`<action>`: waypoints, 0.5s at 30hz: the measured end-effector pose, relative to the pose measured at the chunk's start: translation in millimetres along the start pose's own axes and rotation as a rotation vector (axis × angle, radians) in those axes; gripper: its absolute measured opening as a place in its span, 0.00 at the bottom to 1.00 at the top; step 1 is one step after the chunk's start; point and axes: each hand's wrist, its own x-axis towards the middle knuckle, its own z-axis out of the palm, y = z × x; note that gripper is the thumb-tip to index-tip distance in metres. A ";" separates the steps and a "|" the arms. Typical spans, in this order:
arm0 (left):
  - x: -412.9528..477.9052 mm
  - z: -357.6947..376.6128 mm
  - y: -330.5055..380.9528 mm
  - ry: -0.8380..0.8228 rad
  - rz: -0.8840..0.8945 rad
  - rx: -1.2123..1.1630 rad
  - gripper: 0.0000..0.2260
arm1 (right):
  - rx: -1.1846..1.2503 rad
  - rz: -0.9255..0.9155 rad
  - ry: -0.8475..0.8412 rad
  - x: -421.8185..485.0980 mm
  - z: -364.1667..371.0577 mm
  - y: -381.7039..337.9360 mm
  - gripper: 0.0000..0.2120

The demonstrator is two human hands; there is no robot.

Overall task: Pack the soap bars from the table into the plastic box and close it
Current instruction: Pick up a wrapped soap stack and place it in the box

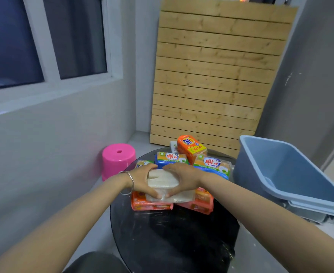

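A pile of packaged soap bars lies on a round black table (174,237). Both hands clasp a white soap bar (162,179) on top of the pile: my left hand (142,179) on its left side, my right hand (183,178) on its right. Under it lie another clear-wrapped pale bar (183,198) and orange-red soap packs (152,203). Behind stand blue-and-yellow packs (213,166) and an orange Tide pack (189,146). The blue plastic box (276,174) stands open and tilted at the right, nothing visible inside.
A pink plastic stool (118,158) stands left of the table by the wall. A wooden slatted panel (213,75) leans against the far wall. Something pale, perhaps the box's lid (310,211), lies under the box. A window is at upper left.
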 end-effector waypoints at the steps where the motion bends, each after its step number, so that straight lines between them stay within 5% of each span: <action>1: -0.4 -0.2 -3.4 -0.012 -0.003 -0.015 0.46 | -0.007 -0.003 -0.005 2.4 0.9 0.0 0.47; 4: -2.2 1.8 -11.6 0.011 0.004 -0.080 0.38 | -0.021 -0.017 -0.040 10.8 1.6 1.7 0.47; 15: -6.6 -0.4 -9.9 0.119 0.048 -0.116 0.37 | 0.070 -0.075 0.037 4.8 -1.0 0.7 0.40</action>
